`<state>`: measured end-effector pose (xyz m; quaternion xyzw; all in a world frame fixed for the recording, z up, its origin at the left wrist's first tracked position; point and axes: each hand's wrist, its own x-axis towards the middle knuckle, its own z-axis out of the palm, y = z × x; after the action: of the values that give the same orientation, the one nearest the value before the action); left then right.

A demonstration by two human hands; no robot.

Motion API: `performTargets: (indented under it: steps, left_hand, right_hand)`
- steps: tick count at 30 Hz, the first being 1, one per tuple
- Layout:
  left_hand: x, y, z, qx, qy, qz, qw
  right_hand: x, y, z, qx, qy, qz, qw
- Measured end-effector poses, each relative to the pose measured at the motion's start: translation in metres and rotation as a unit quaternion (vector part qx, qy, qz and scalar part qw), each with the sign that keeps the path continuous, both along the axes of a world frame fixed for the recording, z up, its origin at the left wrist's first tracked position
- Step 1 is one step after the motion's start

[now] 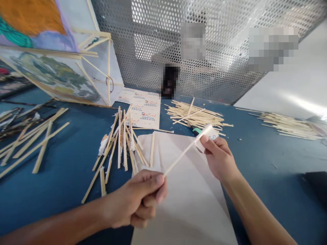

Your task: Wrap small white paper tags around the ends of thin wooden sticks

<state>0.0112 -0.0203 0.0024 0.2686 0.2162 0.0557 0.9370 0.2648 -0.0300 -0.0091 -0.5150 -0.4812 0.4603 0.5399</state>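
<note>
My left hand [148,195] is closed in a pinch on the lower end of a thin wooden stick [180,158], which slants up to the right. Near the stick's upper end, my right hand [220,154] grips a small folded piece of sandpaper [212,132], white on its back with some print, pressed against the wood. Beneath both hands lies a large pale sheet of paper [190,194]. A cutter with a green handle [196,131] shows partly behind the sandpaper piece.
Loose sticks [125,143] with paper scraps lie left of centre, more sticks [41,139] farther left. Two stick piles [196,114] [288,126] are at the back and right. A printed sandpaper sheet [145,109] lies before a perforated metal panel [143,20]. A painted stick-framed structure [63,75] stands back left.
</note>
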Motion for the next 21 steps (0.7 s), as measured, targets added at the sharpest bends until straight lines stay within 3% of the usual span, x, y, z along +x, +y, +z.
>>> performTargets:
  steps: [3,6,7,10,13,17,21]
  left_hand:
    - [0.000,0.001,0.002,-0.002,0.003,-0.014,1.000]
    - [0.001,0.003,0.001,0.005,0.011,0.009,1.000]
    - [0.001,0.003,0.000,0.015,0.010,0.013,1.000]
    - [0.000,0.002,-0.003,0.055,-0.008,-0.007,0.998]
    - [-0.002,0.001,-0.001,0.105,-0.019,-0.001,0.994]
    - [-0.003,0.003,0.007,0.174,-0.030,0.010,0.984]
    - [-0.004,0.008,0.012,0.232,-0.006,0.031,0.972]
  right_hand:
    - [-0.001,0.001,0.001,-0.002,0.032,-0.008,0.999]
    - [0.025,0.018,0.003,0.049,0.104,-0.180,0.977]
    - [0.037,0.024,0.004,0.045,0.170,-0.300,0.938]
    - [0.064,0.034,0.012,0.015,0.209,-0.366,0.907]
    - [0.055,0.030,0.020,-0.001,0.232,-0.283,0.931]
    - [0.017,0.016,0.028,0.051,0.219,-0.100,0.969]
    - [0.008,0.001,0.035,0.114,0.175,0.046,0.977]
